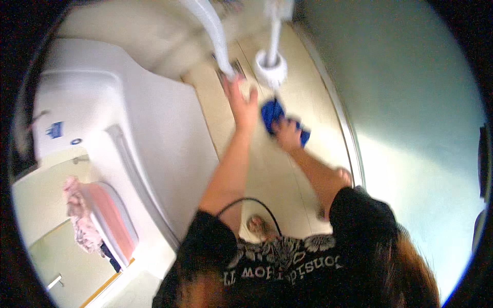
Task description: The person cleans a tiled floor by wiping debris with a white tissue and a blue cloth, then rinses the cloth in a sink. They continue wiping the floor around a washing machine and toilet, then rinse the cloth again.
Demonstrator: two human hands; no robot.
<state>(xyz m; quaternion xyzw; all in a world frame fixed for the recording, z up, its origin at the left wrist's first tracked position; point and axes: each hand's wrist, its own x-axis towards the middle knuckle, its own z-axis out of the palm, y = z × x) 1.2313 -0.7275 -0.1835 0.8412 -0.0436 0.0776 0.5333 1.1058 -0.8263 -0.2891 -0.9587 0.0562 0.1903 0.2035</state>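
Note:
My left hand point(242, 106) reaches over the beige tiled floor point(265, 181) with its thumb spread apart. Its blurred fingertips are at the lower end of a white hose point(219, 42), beside a floor drain point(240, 68); I cannot tell whether they touch the hose. In my right hand point(288, 134) is a bunched blue cloth point(272, 111), low over the floor. Just beyond the cloth is a white toilet brush holder point(272, 73), from which a white handle point(274, 36) rises.
A large white fixture point(165, 104) bounds the floor at left. Along the right runs a pale green wall point(389, 77). Pink fabric point(83, 219) hangs at lower left by a pink-and-white object point(111, 219). A black cable point(265, 206) loops before my shirt. My bare foot point(258, 225) shows below.

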